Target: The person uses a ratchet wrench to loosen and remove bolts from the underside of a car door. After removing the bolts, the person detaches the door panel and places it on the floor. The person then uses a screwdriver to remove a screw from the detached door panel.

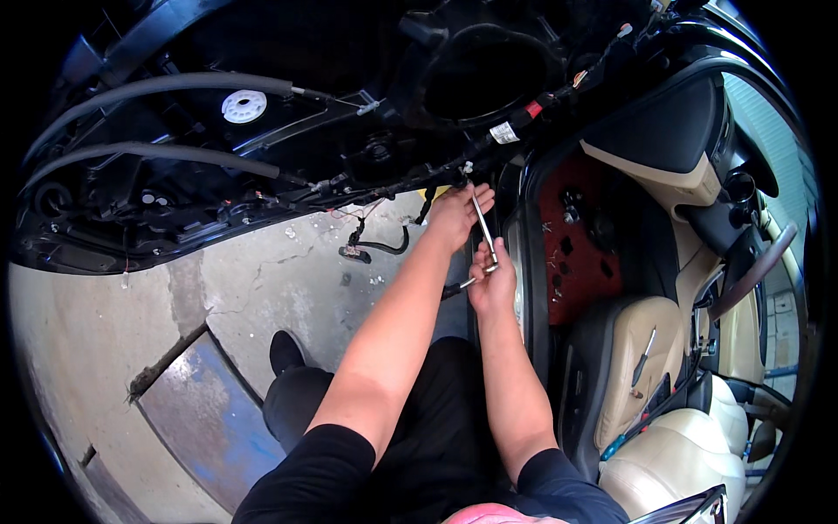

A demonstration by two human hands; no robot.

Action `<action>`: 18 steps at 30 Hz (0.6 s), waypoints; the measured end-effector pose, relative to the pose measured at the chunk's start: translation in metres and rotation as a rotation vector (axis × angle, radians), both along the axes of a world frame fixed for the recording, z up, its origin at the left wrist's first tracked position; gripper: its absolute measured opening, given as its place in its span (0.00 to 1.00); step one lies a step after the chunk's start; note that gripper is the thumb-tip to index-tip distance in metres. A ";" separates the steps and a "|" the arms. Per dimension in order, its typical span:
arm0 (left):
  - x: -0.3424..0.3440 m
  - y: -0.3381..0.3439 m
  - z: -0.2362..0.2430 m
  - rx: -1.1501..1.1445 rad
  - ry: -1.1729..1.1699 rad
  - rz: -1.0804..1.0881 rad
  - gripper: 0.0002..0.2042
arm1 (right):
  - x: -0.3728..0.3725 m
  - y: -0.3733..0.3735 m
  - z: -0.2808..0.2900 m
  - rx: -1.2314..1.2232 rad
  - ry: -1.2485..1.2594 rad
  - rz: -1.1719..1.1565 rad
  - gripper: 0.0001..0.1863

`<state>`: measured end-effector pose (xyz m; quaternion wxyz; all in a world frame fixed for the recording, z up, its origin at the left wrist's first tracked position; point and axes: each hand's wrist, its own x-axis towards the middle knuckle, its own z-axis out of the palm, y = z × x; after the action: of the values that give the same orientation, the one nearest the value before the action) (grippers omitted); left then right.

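"Silver metal, that long tool (484, 229) in the person's hands?"

"Yes, just one: a slim, shiny straight shaft, with a shorter arm angled off its lower end and finishing in a black handle (451, 291). It sits between the opened-up black door (349, 44) and the car's sill, upper end near the door's lower edge."

"And each grip?"

"The right hand (492, 286) is closed around the tool where shaft and arm meet. The left hand (449, 217) is at the upper end, fingers (485, 194) fairly straight and lying against the shaft; whether that grip is clamped or loose, I can't tell from this angle."

"What can you count around them?"

"On the door, two grey-sleeved cables (175, 83), one white round disc (243, 106) and one white label (504, 133). Below hangs one dark plug (355, 253)."

"And inside the car?"

"One beige seat cushion (659, 319) near the right forearm, bearing one screwdriver (641, 368) and, by its lower edge, one teal-handled tool (615, 447). Red flooring (585, 262) shows ahead of it."
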<state>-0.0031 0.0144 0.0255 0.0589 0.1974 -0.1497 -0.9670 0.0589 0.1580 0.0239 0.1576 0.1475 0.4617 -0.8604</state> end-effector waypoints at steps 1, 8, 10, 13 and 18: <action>0.000 0.004 0.000 0.037 0.018 -0.001 0.11 | 0.000 -0.002 0.000 0.098 0.065 -0.044 0.10; -0.023 0.002 -0.007 0.186 -0.089 0.188 0.10 | 0.006 -0.012 0.013 0.151 0.065 -0.021 0.14; -0.026 0.003 -0.010 0.322 -0.084 0.223 0.11 | 0.000 -0.001 0.012 0.035 -0.073 0.049 0.14; -0.031 0.000 -0.012 0.299 -0.080 0.181 0.12 | -0.004 0.004 -0.005 0.367 0.272 -0.008 0.11; -0.031 -0.008 -0.016 0.325 -0.088 0.148 0.11 | 0.005 -0.007 0.005 0.433 0.326 -0.015 0.18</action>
<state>-0.0339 0.0067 0.0095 0.0908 0.2569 0.0212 -0.9619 0.0636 0.1507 0.0290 0.0398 0.0407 0.6532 -0.7550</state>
